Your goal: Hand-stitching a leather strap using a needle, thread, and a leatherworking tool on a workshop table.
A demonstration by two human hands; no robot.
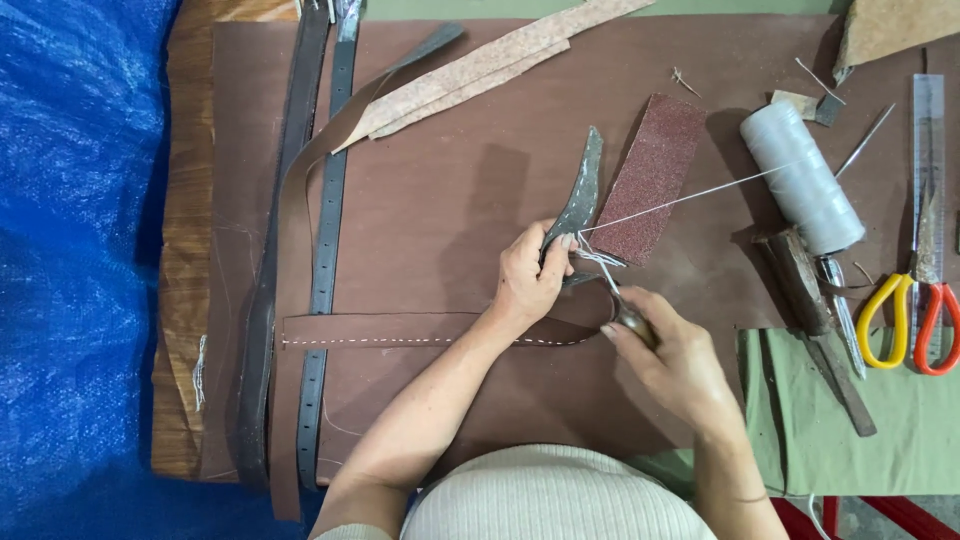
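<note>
My left hand (530, 278) pinches the lower end of a grey curved leather piece (580, 195) that points up and away from me. My right hand (668, 352) grips a wooden-handled awl (633, 322), its tip close to the pinched end of the leather. A taut white thread (690, 196) runs from that spot up to a spool of white thread (800, 176) on the right. A brown leather strap with a stitched white seam (400, 330) lies under my left wrist.
A brown leather sheet (450, 150) covers the wooden table. Dark belts (325, 230) lie on the left, sandpaper (650, 175) in the middle. Yellow and red scissors (915, 310), a ruler (927, 110), a hammer (815, 320) and green cloth (900, 420) sit right. Blue tarp (70, 270) lies left.
</note>
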